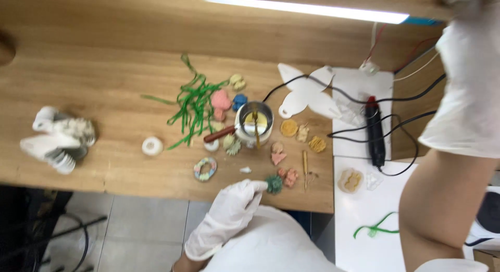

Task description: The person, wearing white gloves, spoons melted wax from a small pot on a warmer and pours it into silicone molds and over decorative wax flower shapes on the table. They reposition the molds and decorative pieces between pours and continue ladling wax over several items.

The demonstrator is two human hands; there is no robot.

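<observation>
We are looking down at a wooden table [94,84] that is standing on a grey tiled floor [140,230]. A long bright lamp [302,9] is shining along the table's far edge.

Lighting: bright, even, from a strip lamp [307,9] above my wooden bench [104,69]; lamp blown out to white glare. Shadows: soft, faint. Sharpness: whole frame motion-blurred; my gloved left hand [229,212] and the small pieces smeared, edges softest.

The right hand [461,1] at one o'clock is blurred and cut by the top edge, its grip unreadable.
</observation>
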